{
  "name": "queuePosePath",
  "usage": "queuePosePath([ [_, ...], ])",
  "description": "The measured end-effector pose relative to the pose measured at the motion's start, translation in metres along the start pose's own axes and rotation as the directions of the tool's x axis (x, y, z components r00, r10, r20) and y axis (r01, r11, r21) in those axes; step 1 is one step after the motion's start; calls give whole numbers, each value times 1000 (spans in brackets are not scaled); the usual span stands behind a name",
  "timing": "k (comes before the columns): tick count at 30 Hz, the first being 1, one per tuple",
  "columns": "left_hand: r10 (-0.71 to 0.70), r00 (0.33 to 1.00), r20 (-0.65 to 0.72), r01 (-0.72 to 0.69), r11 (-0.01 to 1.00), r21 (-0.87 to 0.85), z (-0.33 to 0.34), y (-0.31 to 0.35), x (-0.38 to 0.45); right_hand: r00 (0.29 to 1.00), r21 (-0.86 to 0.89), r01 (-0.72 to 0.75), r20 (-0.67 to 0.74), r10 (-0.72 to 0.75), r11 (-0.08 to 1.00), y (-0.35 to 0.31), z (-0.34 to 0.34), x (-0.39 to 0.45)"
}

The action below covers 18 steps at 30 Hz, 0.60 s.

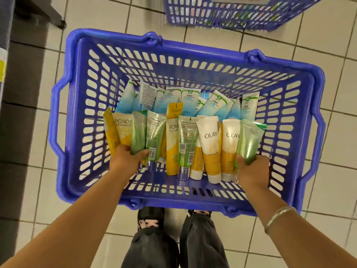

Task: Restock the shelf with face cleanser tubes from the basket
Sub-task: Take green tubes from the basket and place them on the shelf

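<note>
Looking straight down into a blue basket (77,105) on a pale tiled floor (328,151), slotted walls, handles folded down along the rim.

Inside, tubes standing/leaning in two rough rows. Far row: white-and-light-blue tubes (188,100) w/ green logo at top, small print too fine to read. Near row, L to R: yellow tube (109,130) at the end, POND'S tube (123,126) (white top, yellow bottom), plain green tube (138,132), clear green tube (155,130) w/ barcode and silver cap, second POND'S tube (172,144) reading only "PON" before being covered, another clear green tube (186,140) w/ QR code + barcode, two OLAY tubes (210,140) white over orange, second one reading "OLAY" partly hidden, then a green tube (249,142) at the far R.

Left hand (125,158) down in the basket at the L end of near row, fingers curled around the bottoms of the yellow and POND'S tubes, thumb against the plain green one. Right hand (253,171) at the R end, thumb and fingers clamped on the bottom of the green tube there. Silver bracelet (278,215) on R wrist.

Second blue basket (231,16) at top edge, contents blurred. Dark shelf base (25,93) along L side w/ a yellow tag (2,70), unreadable. Black shoes (150,217) and dark trousers (201,244) below the basket.
</note>
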State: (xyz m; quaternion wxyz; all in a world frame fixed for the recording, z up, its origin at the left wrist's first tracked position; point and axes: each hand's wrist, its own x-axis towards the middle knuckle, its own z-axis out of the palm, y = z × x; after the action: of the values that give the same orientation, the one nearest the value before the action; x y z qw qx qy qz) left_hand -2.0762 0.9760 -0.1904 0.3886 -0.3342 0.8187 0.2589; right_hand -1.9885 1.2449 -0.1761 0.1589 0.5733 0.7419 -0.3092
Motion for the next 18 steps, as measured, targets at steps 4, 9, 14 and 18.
queuePosePath([
  [4, 76, 996, 39, -80, 990, 120, -9, -1, 3, 1000, 107, -19, 25, 17, 994, 0, -1, -1],
  [9, 202, 975, 92, -209, 975, 74, -27, -6, -4, 998, 227, 51, 35, -61, 972, -19, -6, -16],
  [14, 229, 961, 154, -136, 879, -457, -58, 6, -38, 982, 432, 57, 138, -128, 900, -63, -24, -52],
  [18, 341, 922, 184, -106, 679, -726, -99, 21, -90, 937, 517, 100, 240, -255, 850, -107, -52, -103],
])
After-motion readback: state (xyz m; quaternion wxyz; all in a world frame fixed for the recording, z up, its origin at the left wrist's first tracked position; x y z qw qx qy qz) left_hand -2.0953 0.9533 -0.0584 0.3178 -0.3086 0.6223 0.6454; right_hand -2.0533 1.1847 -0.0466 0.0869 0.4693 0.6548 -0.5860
